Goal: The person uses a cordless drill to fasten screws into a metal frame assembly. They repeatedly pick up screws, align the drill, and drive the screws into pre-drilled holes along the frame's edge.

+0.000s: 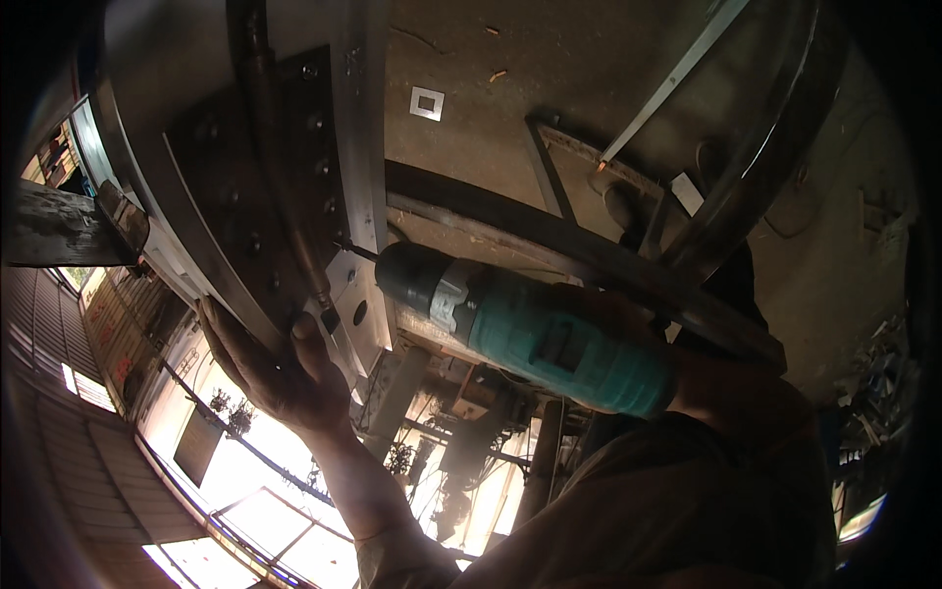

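In the head view, the right hand grips a teal-and-black power drill at its rear; its fingers are mostly hidden behind the casing, so I cannot tell whether one presses the trigger. The drill lies across the middle, its thin dark bit aimed left at a broad grey sheet-metal panel. Whether the tip touches metal is unclear. The left hand lies against the panel's lower edge, fingers extended and thumb apart, closed around nothing.

A slanted approach could make the bit skate across the smooth metal, and sideways load could snap something so slender. The left hand sits near enough that a slip might reach it.

The panel carries a flat, dark rectangular plate dotted with shiny round heads. A long, dull cylindrical rod crosses in front of it. Beyond, a straight dark steel bar with a rough-looking edge stands over the dusty brown floor, where a pale square plate with a square hole lies.
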A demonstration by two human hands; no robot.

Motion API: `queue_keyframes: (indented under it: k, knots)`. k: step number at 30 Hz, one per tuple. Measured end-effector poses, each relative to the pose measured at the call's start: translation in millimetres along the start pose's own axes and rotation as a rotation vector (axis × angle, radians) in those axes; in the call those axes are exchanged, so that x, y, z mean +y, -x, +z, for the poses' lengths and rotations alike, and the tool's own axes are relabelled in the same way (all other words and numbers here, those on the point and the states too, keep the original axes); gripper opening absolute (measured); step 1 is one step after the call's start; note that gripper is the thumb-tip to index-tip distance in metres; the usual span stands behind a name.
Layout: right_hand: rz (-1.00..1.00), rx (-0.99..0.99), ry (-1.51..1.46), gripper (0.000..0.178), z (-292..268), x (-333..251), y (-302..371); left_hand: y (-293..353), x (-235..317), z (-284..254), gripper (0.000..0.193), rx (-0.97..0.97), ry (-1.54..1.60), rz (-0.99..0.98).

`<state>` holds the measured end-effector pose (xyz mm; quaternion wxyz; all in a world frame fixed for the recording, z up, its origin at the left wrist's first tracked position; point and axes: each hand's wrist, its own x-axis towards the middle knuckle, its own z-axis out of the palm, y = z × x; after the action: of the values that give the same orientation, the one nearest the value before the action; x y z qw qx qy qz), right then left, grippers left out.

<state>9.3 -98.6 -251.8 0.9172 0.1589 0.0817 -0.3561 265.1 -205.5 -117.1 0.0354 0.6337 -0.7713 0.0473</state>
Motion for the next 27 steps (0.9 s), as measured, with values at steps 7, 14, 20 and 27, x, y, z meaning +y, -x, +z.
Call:
queue_keyframes:
  k: [7, 14, 20, 27]
  knots:
    - [-0.046, 0.118, 0.191, 0.04, 3, 3, -1, -1, 0, 0, 0.072, 0.009, -0.046, 0.018]
    - [-0.528, 0.169, 1.266, 0.039, 8, 0, -5, -1, 1, 1, 0.074, 0.033, -0.128, 0.026]
    - [-0.551, 0.135, 1.299, 0.046, 6, -1, -5, 0, -5, 0, 0.076, 0.048, -0.056, 0.042]
    - [-0.634, 0.031, 1.195, 0.041, 9, -5, -7, 2, -13, 0, 0.072, 0.075, -0.087, -0.004]
